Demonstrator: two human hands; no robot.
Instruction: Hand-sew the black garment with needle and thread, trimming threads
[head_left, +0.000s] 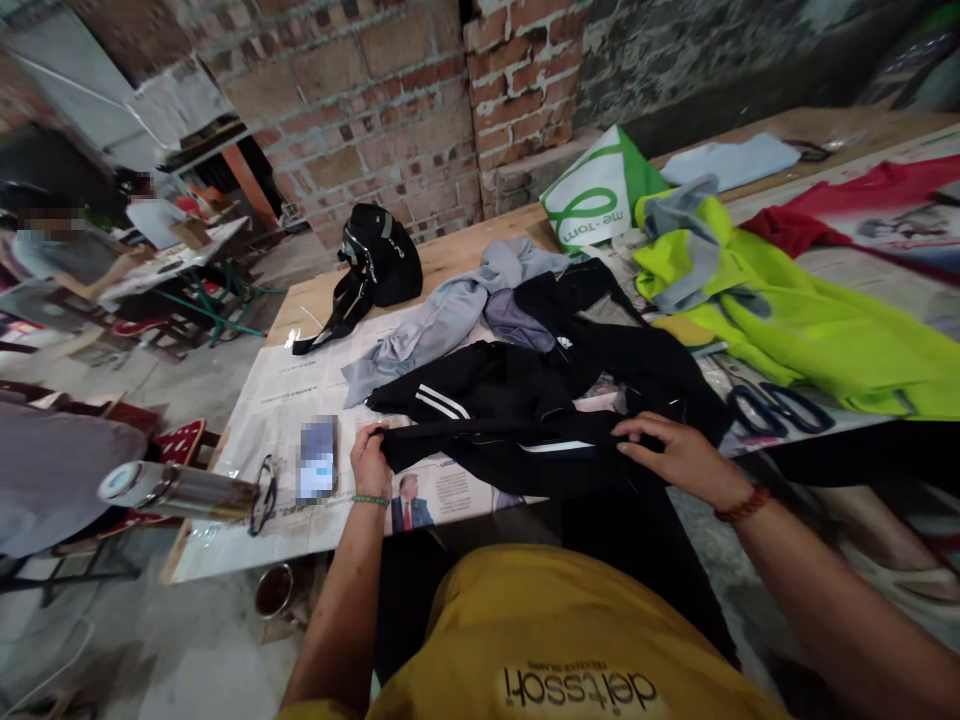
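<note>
A black garment with white stripes (495, 430) lies bunched across the newspaper at the front of the table. My left hand (370, 462) pinches its left end, the fingers closed on the dark cloth. At the other end, my right hand (679, 458) holds the garment's edge between thumb and fingers. The cloth is stretched between both hands. Behind it lie a grey garment (442, 320) and more black cloth (637, 350). Dark-handled scissors (780, 408) rest to the right of my right hand.
Left of my left hand are a phone (318, 460), glasses (262, 495) and a steel flask (180, 492). A black bag (382, 255) and a green-white bag (596, 195) stand farther back. Yellow-green clothing (817, 310) covers the right side. Other people sit at a far table (191, 255).
</note>
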